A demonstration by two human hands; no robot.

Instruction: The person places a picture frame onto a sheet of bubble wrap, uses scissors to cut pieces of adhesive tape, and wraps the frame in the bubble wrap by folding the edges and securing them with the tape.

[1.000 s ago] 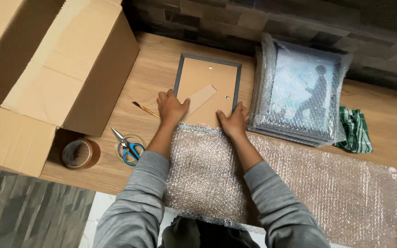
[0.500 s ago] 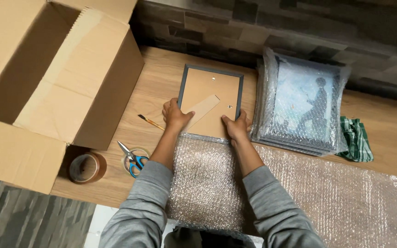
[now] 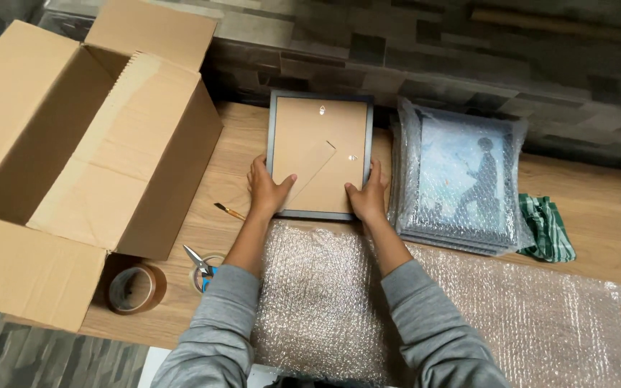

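A dark-edged picture frame (image 3: 319, 136) lies face down on the wooden table (image 3: 598, 208), its brown backing board and folding stand showing. My left hand (image 3: 267, 188) grips the frame's lower left corner, thumb on the backing. At the lower right corner my right hand (image 3: 368, 195) holds it the same way. A sheet of bubble wrap (image 3: 512, 316) is spread flat on the table just below the frame, under my forearms.
A large open cardboard box (image 3: 88, 165) stands at the left. A stack of bubble-wrapped pictures (image 3: 461, 176) lies to the right of the frame, a green cloth (image 3: 551, 230) beyond it. Tape roll (image 3: 134, 287), scissors (image 3: 201, 264) and a small brush (image 3: 230, 211) lie at the lower left.
Both hands have pushed the frame a little away from me, off the top edge of the bubble wrap. The view has shifted, showing more of the box.
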